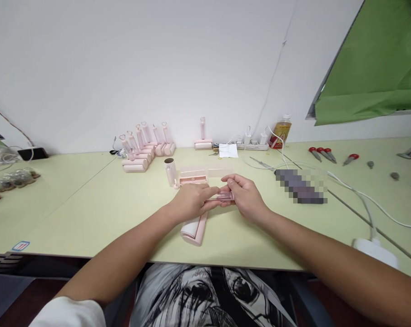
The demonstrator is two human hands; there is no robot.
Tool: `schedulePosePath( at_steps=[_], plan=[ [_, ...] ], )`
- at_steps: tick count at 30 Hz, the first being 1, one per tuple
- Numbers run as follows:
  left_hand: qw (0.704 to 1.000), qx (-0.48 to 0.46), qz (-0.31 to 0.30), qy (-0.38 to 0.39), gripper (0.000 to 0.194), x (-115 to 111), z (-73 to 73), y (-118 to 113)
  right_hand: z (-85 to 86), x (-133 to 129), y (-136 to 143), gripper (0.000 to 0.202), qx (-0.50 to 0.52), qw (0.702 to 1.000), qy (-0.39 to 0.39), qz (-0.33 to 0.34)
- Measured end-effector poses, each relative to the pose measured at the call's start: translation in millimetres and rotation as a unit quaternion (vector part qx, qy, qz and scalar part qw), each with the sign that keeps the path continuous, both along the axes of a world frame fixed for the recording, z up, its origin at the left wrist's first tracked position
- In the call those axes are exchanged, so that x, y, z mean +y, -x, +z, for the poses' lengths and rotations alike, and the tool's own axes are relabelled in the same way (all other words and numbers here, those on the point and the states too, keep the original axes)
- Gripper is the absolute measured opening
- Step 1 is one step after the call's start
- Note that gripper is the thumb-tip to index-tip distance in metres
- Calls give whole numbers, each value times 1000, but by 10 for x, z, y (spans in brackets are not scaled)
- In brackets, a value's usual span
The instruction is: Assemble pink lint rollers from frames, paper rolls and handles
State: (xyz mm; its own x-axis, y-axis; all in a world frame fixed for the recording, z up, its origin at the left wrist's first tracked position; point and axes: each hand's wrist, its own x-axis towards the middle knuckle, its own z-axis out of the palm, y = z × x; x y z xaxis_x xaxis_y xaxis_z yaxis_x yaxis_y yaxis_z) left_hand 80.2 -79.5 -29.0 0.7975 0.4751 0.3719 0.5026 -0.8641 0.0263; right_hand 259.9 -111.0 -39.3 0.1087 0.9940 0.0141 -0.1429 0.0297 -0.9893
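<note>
A small clear-pink handle piece [225, 195] lies level between my two hands, above the table's middle. My left hand [193, 200] grips its left end with the fingers closed. Around its right end are the fingers of my right hand [244, 195]. Under my left hand a pink lint roller with a white roll [192, 229] rests on the table, its upper part hidden. Just beyond is an open pink case [193, 180] with a clear lid [220, 172]. To its left stands a pink tube [170, 171] with a dark open top.
Several assembled pink rollers [135, 164] stand at the back left, and another [203, 144] by the wall. A power strip [253, 146], bottle [280, 131], tweezers [259, 162], blurred dark object [300, 186], cables and red-handled tools [314, 153] are right. A white charger [375, 252] sits near the front.
</note>
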Motion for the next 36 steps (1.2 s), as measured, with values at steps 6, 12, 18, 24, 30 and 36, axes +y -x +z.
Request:
schedulePosePath(
  at_steps=[6,12,18,24,30,36],
  plan=[
    [1000,4,-7,30,38,59,14,30,-10,36,-51,15,-6,997,38,68],
    [995,-56,43,72,44,88,42,-6,149,79,-326,29,-212,943,-72,246],
    [963,-29,174,205,73,68,22,147,222,160,-555,32,-268,940,-92,190],
    [937,104,148,298,91,-10,50,189,134,285,-673,35,-202,963,-122,130],
    [936,-40,124,327,57,117,41,153,115,239,-602,30,-199,956,-161,142],
    [769,-382,105,502,42,299,108,201,105,169,-504,28,-226,946,-216,83]
  ],
)
